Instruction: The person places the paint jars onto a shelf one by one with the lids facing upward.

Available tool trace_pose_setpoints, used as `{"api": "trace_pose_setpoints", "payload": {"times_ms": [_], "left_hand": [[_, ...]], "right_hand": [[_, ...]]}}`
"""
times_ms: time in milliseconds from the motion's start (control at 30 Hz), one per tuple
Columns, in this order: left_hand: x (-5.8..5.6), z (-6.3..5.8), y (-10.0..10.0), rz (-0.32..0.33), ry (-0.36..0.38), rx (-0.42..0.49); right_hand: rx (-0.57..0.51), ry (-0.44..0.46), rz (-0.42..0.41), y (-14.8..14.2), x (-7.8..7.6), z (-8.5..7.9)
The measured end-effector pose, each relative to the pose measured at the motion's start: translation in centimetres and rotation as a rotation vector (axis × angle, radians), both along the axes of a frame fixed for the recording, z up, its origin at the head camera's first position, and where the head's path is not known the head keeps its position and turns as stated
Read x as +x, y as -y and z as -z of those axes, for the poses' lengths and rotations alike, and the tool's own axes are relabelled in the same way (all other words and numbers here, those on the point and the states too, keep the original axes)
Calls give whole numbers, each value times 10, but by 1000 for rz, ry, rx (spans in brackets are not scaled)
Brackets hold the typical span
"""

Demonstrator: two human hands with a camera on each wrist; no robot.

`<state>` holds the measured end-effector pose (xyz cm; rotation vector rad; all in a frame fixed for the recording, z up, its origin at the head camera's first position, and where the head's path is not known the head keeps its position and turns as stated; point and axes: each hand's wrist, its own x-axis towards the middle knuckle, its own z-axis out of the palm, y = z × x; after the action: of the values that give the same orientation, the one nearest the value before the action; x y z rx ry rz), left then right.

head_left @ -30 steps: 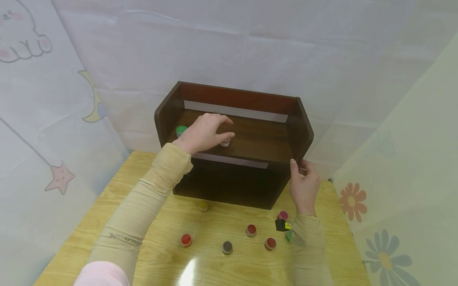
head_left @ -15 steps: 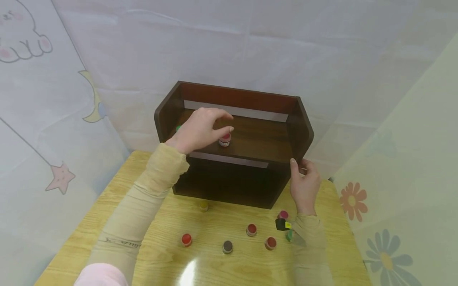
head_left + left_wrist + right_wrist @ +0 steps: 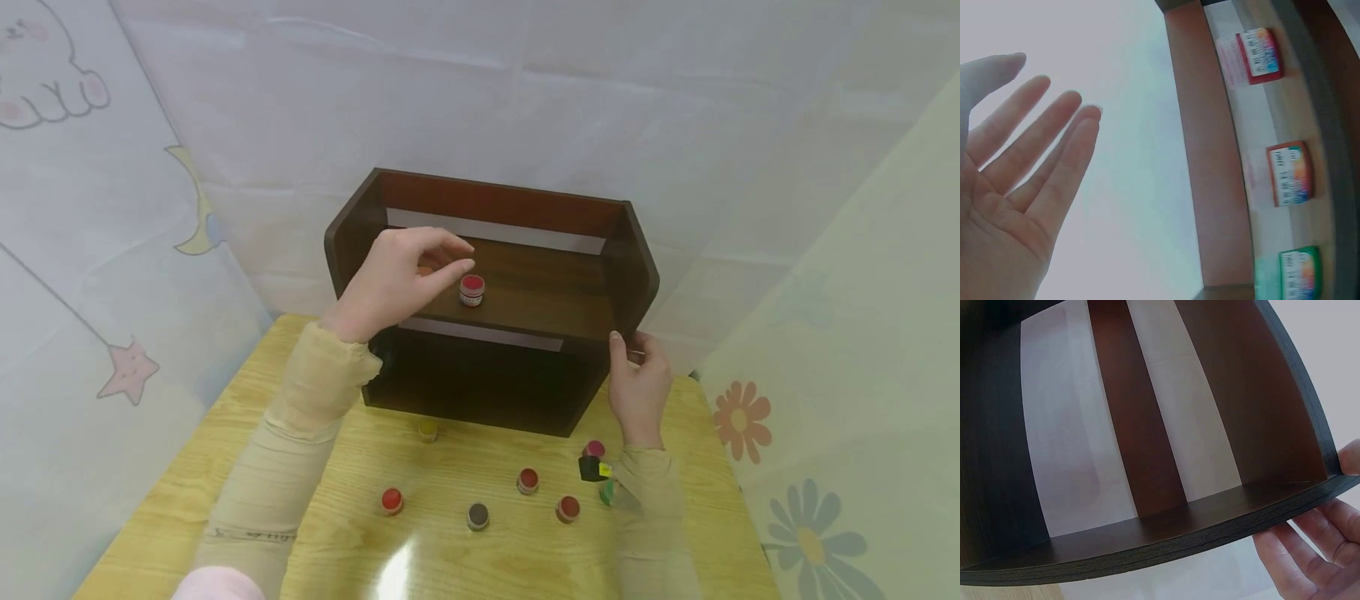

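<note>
My left hand (image 3: 397, 275) hovers over the upper board of a dark brown shelf (image 3: 540, 292), thumb and fingers apart with nothing between them. Just past its fingertips a small paint jar with a red lid (image 3: 472, 290) stands on the board. In the left wrist view, that jar (image 3: 1262, 56), an orange jar (image 3: 1290, 174) and a green jar (image 3: 1299, 275) stand in a row. My hand hides most of the orange jar and all of the green one in the head view. My right hand (image 3: 641, 387) grips the shelf's right side, thumb at the front edge (image 3: 1329, 489).
On the wooden table (image 3: 330, 542) before the shelf stand several more paint jars: yellow (image 3: 427, 430), red (image 3: 392, 501), dark grey (image 3: 477, 517), dark red (image 3: 528, 481) and magenta (image 3: 594, 449). A green one (image 3: 606, 492) is partly behind the right sleeve. White cloth walls (image 3: 525, 100) surround the table.
My left hand has drawn back leftward from the red jar, which now shows whole on the shelf. The green jar has become hidden behind it. My right hand keeps its hold.
</note>
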<state>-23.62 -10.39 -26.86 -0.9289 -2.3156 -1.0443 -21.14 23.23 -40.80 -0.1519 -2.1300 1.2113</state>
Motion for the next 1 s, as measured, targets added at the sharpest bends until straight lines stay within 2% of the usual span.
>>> {"api": "trace_pose_setpoints", "payload": {"times_ms": [333,600,833,1000], "left_hand": [[8,30,6,30,20,112],[15,58,3,94,54,95],[20,86,0,75,188,41],[16,112,0,47,285,2]], "right_hand": [[-11,-2,2,1,0,1],[-25,0,11,1,-1,0],[-37,16,21,1,0,0],[-40,25,18,1,0,1]]}}
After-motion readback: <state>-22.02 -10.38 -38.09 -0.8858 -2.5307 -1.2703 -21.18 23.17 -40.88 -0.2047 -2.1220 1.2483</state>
